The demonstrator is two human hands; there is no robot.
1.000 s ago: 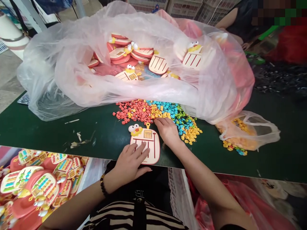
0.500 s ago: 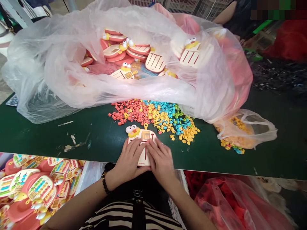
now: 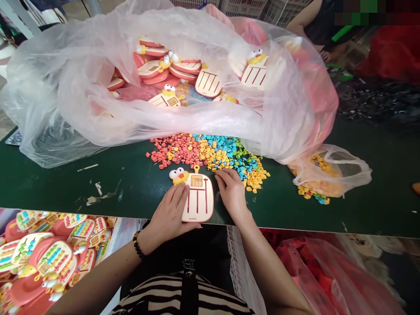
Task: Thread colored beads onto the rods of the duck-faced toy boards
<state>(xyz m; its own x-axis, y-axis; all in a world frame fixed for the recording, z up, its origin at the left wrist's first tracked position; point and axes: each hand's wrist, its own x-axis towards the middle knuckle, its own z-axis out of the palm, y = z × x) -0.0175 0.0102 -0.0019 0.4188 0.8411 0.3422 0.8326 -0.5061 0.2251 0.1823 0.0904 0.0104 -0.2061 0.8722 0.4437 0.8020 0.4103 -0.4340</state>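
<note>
A cream toy board [image 3: 201, 204] with a red rim, dark red slots, a yellow-beaked head with bulging eyes and a small yellow loop lies at the near table edge. My left hand [image 3: 170, 208] holds its left side, fingers flat over the face and thumb along the bottom edge. To the right of the board, my right hand [image 3: 233, 194] is at the near edge of a pile of small coloured pieces [image 3: 213, 153], red, yellow, blue and green. Its fingertips are pinched together near yellow pieces; what they hold, if anything, is too small to make out.
A large clear plastic bag [image 3: 164, 120] with more slotted boards lies across the back of the green table [image 3: 131, 188]. A small bag of yellow pieces [image 3: 323, 175] sits at the right. Boards with coloured pieces fill a container [image 3: 42, 258] below left. Another person's arm [image 3: 303, 19] shows at the back right.
My right hand has left the board and moved up and right to the pile, uncovering the slots. My left hand stays on the board.
</note>
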